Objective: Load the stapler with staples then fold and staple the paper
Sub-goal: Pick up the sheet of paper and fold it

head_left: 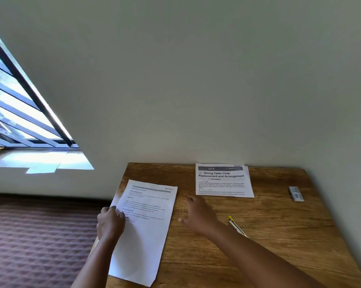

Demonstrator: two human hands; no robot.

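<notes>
1. The left hand [110, 222] rests on the left edge of the unfolded paper [143, 227], its fingers curled over that edge; whether they pinch the sheet or only press it down, I cannot tell. The sheet overhangs the near left edge of the worktop [258, 235], so a careless pull from this hand could drag it off toward the patterned bed [40, 242] beside it.

2. The right hand [198, 215] is off the sheet to its right, blurred, fingers spread loosely and holding nothing. If it sweeps across too quickly, it could crease the paper crookedly before a proper fold is lined up.

3. A yellow-tipped item [235, 224], perhaps the stapler, lies just beside the right forearm, partly hidden by it. A swing of that arm could knock it along the worktop.

4. A small grey box [296, 193], possibly the staples, sits well to the right of the right hand, far from both. Folding first would leave the loading step undone, against the order the task gives.

5. A second printed sheet [223, 180] lies just beyond the right hand; it could be picked up or stapled by mistake.
</notes>
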